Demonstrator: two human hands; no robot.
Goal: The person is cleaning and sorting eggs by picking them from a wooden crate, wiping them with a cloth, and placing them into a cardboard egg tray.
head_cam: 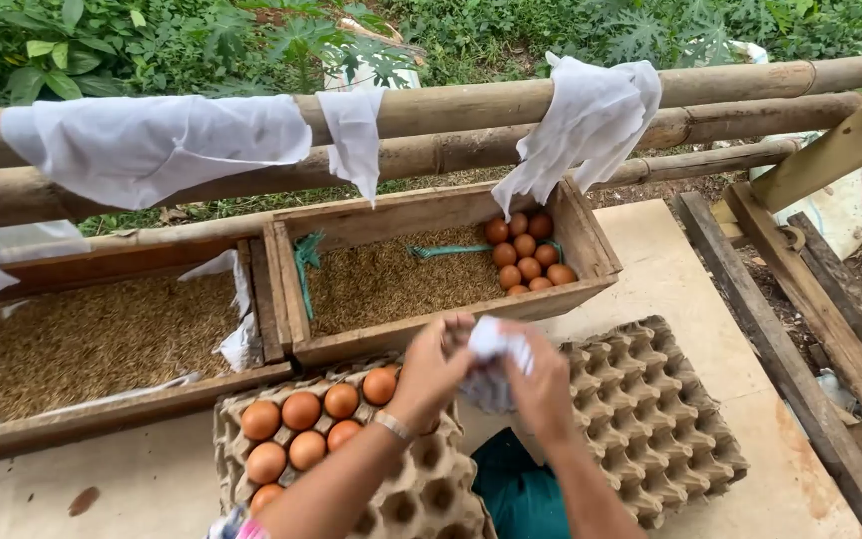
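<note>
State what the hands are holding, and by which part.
Both hands, left hand and right hand, hold a white cloth bunched between the fingers, above the egg trays. Whether an egg sits inside it cannot be told.

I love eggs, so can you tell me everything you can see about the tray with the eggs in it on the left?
The left egg tray is grey-brown moulded pulp, like pressed paper, with rows of round cups. It lies flat on the pale board, just in front of the wooden boxes. Seven brown eggs sit in its far left cups; the nearer cups in view are empty. The person's left arm reaches across above it, hiding part of it. Its right edge sits close to a second, empty tray.
</note>
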